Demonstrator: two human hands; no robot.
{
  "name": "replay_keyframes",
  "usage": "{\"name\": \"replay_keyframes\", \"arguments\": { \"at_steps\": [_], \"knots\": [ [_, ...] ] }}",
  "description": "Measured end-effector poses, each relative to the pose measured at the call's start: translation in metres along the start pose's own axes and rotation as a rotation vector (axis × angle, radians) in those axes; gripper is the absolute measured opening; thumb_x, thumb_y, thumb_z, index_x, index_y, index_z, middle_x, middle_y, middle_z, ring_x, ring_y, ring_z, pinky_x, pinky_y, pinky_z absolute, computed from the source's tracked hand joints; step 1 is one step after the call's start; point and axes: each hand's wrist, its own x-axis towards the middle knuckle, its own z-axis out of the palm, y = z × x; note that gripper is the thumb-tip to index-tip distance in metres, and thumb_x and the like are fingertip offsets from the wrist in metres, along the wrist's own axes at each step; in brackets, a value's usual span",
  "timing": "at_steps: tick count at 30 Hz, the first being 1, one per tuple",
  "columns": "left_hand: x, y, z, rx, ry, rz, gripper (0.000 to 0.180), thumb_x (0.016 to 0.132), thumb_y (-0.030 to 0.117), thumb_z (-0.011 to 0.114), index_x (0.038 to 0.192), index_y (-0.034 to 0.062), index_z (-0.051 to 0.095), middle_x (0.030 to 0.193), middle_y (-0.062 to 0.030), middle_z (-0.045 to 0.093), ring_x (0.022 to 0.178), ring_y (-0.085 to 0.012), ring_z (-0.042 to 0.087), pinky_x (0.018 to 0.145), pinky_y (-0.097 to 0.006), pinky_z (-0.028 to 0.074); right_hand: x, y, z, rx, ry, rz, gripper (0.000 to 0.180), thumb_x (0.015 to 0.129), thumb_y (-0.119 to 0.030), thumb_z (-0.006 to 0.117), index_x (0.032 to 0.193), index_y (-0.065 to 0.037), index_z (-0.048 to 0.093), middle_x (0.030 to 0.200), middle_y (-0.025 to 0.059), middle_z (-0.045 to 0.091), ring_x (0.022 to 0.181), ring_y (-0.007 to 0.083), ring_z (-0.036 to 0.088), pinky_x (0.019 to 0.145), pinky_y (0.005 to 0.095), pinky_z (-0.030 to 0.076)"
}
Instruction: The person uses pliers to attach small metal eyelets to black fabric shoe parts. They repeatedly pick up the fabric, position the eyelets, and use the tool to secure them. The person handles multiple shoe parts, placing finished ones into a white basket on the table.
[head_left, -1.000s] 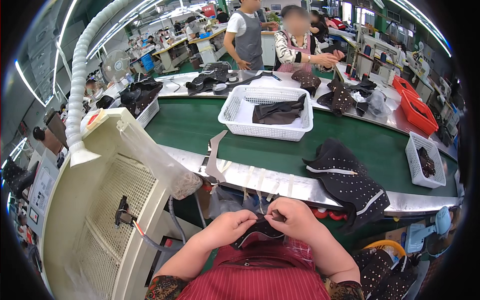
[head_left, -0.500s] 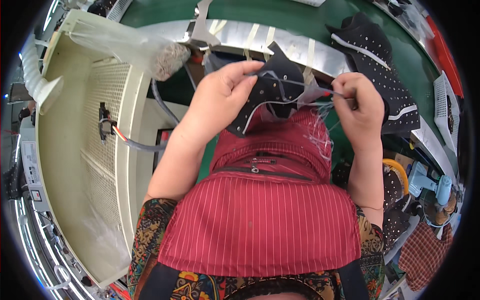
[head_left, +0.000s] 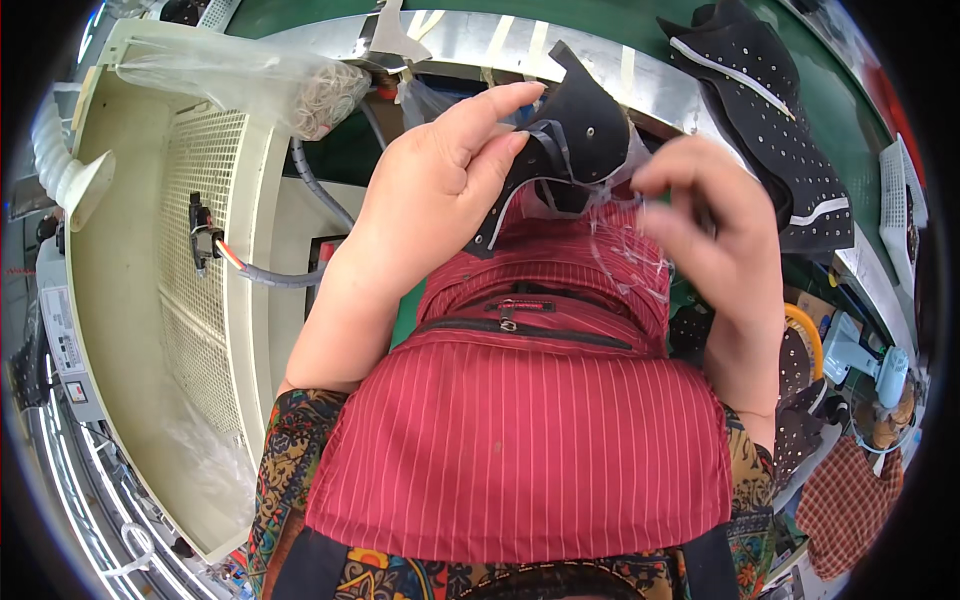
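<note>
My left hand (head_left: 430,185) holds a black fabric piece (head_left: 585,115) with metal eyelets and a pale edge strip. Its index finger and thumb are parted, and the other fingers are hidden behind the hand. A dark narrow strip (head_left: 556,150) lies looped across the fabric beside the thumb. To the right, my right hand (head_left: 715,205) is slightly blurred, its thumb and fingers apart with nothing visible between them. Loose clear threads (head_left: 625,250) hang near its fingertips, over the red striped apron (head_left: 520,430).
A cream bin (head_left: 250,330) with perforated panels stands at left, a clear bag of beige cords (head_left: 325,98) at its far corner. Black studded fabric (head_left: 770,130) rests on the metal-edged green table at far right. A light-blue fan (head_left: 865,365) sits lower right.
The dark strip was stretched between both hands; now my right hand has let it go and its fingers have opened. The strip hangs loose by my left hand.
</note>
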Motion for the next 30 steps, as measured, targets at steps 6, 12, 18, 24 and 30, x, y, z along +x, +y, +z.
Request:
{"name": "replay_keyframes", "arguments": {
  "at_steps": [6,12,18,24,30],
  "knots": [
    [-0.001,0.008,0.003,0.017,-0.009,0.071,0.036,0.089,0.002,0.054,0.124,0.006,0.056,0.087,-0.0034,0.066,0.079,-0.0053,0.058,0.072,-0.02,0.047,0.022,0.017,0.031,-0.145,0.174,-0.09,0.017,0.076,-0.008,0.069,0.089,0.0,0.061,0.073,0.0057,0.052,0.06,0.0147,0.048,0.055,0.027,0.039],
    [-0.002,0.004,0.003,0.157,0.047,0.121,0.037,0.088,0.001,0.056,0.124,0.0084,0.056,0.086,-0.0034,0.066,0.076,-0.0049,0.057,0.07,-0.02,0.046,0.022,0.024,0.035,-0.161,0.226,-0.088,0.011,0.072,0.0,0.065,0.076,-0.001,0.055,0.067,0.0011,0.044,0.055,0.0085,0.037,0.051,0.0234,0.031],
    [0.001,-0.005,0.005,0.131,0.114,0.174,0.035,0.086,0.008,0.059,0.12,0.0117,0.056,0.08,-0.0147,0.065,0.073,-0.0292,0.065,0.063,-0.035,0.05,0.011,0.033,0.022,-0.134,0.213,0.037,0.014,0.074,-0.008,0.069,0.082,0.0,0.06,0.071,0.0049,0.054,0.058,0.013,0.048,0.053,0.0259,0.039],
    [0.002,0.003,0.011,0.155,0.08,0.182,0.037,0.087,-0.001,0.056,0.122,0.0088,0.057,0.085,-0.0054,0.067,0.076,-0.0064,0.058,0.07,-0.021,0.047,0.019,0.033,0.046,-0.16,0.197,0.003,0.018,0.075,-0.011,0.068,0.086,0.001,0.061,0.072,0.0078,0.055,0.061,0.0202,0.051,0.055,0.0293,0.042],
    [0.003,-0.006,0.008,0.104,0.097,0.148,0.034,0.086,0.005,0.058,0.12,0.0107,0.057,0.082,-0.0113,0.066,0.072,-0.0211,0.062,0.065,-0.029,0.049,0.016,0.032,0.041,-0.148,0.24,0.063,0.011,0.075,-0.008,0.065,0.078,0.0,0.058,0.067,0.0053,0.051,0.058,0.0159,0.048,0.052,0.028,0.039]
  ]
}}
